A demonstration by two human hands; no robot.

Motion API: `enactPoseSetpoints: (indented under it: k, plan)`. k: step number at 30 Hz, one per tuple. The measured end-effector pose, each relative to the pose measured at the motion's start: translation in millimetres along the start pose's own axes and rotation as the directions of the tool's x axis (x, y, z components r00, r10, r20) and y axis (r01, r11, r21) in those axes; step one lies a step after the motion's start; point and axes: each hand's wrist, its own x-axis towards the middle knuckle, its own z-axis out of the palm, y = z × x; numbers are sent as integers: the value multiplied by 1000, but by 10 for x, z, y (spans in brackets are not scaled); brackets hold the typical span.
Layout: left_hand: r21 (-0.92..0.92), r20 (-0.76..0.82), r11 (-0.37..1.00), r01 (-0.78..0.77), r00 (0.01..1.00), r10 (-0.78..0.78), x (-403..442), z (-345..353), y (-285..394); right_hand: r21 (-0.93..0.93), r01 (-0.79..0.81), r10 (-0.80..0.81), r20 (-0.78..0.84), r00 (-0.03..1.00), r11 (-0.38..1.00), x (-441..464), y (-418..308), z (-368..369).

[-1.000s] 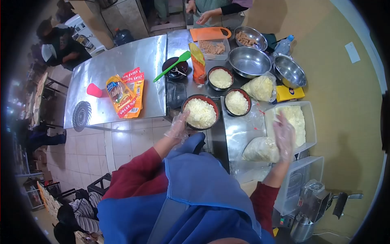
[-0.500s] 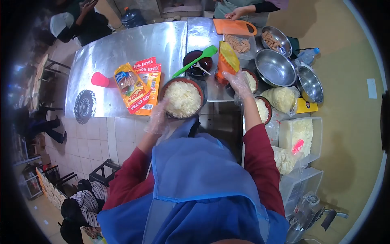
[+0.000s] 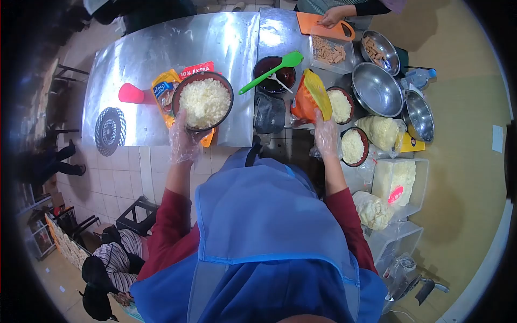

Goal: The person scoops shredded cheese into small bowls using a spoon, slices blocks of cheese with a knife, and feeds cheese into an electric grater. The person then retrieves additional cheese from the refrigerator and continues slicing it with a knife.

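Observation:
My left hand [image 3: 183,141], in a clear plastic glove, grips the near edge of a dark bowl [image 3: 203,102] heaped with white grated cheese. The bowl is over orange sauce packets [image 3: 197,70] and hides most of them. My right hand [image 3: 325,137], also gloved, has its fingers closed on the lower right edge of an orange and yellow pouch [image 3: 309,97]. Between my hands is a black, flat-topped block [image 3: 270,113]. Behind it a green spatula [image 3: 273,71] and a white spoon lie across a dark bowl [image 3: 274,83].
Two more cheese bowls [image 3: 340,106] stand right of the pouch. Beyond are steel bowls [image 3: 377,89], a tub of brown pieces [image 3: 329,55], and a co-worker's hand [image 3: 336,16] at an orange board [image 3: 312,26]. A pink cup [image 3: 131,93] is far left.
My left hand has carried the cheese bowl left, off the black block, to over the packets. My right hand has shifted down along the pouch's edge. The view has shifted slightly.

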Motion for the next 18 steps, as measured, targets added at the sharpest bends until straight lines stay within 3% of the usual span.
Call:
enactPoseSetpoints:
  k: [2, 3, 4, 7, 10, 15, 18]
  plan:
    - [12, 11, 1000, 10, 1000, -10, 18, 62, -21, 280, -198, 173, 111, 979, 939, -135, -13, 48]
    - [29, 28, 999, 18, 999, -19, 23, 81, -35, 278, -204, 177, 118, 977, 939, -189, 14, 112]
    - [33, 25, 999, 23, 999, -24, 41, 92, -50, 319, -91, 89, 21, 996, 943, -237, 23, 183]
    - [5, 54, 999, 53, 997, -53, 50, 138, -117, 373, 5, 27, -81, 996, 928, -314, -92, 255]
    - [8, 59, 999, 44, 997, -44, 47, 188, -144, 178, -150, 115, 193, 975, 973, -346, -244, 292]
    - [44, 51, 999, 31, 998, -33, -27, 228, -134, 209, -55, 16, 187, 982, 976, -349, -498, 262]
    - [42, 45, 999, 17, 999, -19, -4, 223, -163, 256, 72, -100, 96, 990, 964, -270, -479, 406]
